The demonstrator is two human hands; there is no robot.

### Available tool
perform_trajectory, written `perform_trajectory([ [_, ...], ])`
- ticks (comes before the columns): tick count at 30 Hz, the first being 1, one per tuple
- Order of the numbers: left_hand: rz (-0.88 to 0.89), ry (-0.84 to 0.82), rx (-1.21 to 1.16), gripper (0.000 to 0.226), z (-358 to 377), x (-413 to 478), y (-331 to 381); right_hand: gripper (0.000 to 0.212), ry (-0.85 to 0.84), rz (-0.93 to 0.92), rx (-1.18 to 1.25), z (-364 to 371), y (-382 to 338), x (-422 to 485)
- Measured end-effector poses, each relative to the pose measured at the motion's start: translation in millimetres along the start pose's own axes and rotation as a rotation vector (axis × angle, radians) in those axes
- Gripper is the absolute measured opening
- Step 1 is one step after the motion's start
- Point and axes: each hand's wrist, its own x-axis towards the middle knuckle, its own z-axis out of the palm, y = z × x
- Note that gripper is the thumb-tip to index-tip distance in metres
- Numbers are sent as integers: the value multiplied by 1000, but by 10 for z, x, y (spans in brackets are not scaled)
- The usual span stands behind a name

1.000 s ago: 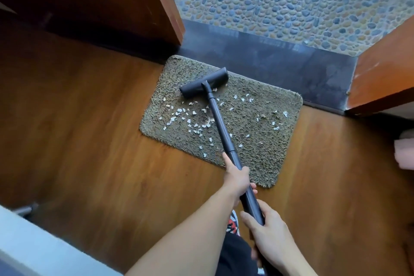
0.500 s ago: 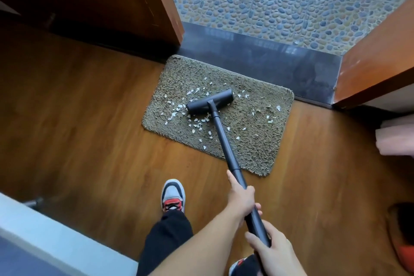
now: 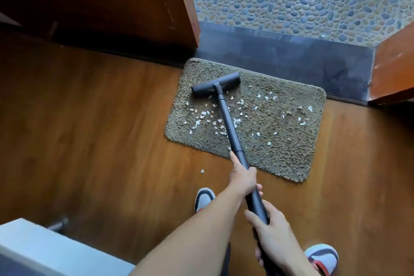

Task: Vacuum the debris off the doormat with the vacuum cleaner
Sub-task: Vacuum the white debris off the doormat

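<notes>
Fingers of the left hand (image 3: pixel 243 178) wrap the wand (image 3: pixel 228 123); the right hand (image 3: pixel 272 231) clasps it lower. The nozzle (image 3: pixel 216 84), mid-mat half a second ago, now sits at the far left edge of the doormat (image 3: pixel 280 148). Debris (image 3: pixel 201 119) still litters the pile, so more passes seem needed.

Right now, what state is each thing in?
doormat: flat on floor, littered
debris: white bits scattered over doormat
stray bit: on floor, off doormat
vacuum head: flat on doormat's far left corner
wand: slanted, gripped at near end
left hand: grips wand, farther along
right hand: grips wand near body
</notes>
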Motion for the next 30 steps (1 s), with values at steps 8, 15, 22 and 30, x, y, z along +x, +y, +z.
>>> perform_trajectory([
  [8,4,-39,48,84,-405,197,315,5,27,44,59,314,-449,182],
  [15,-1,-58,68,84,-302,0,113,14,48,104,106,331,-279,-29],
  [22,-3,-22,151,83,-127,-229,-169,33,78,143,152,326,84,-212],
  [30,18,60,175,84,152,-483,-721,27,43,195,307,351,572,-541],
])
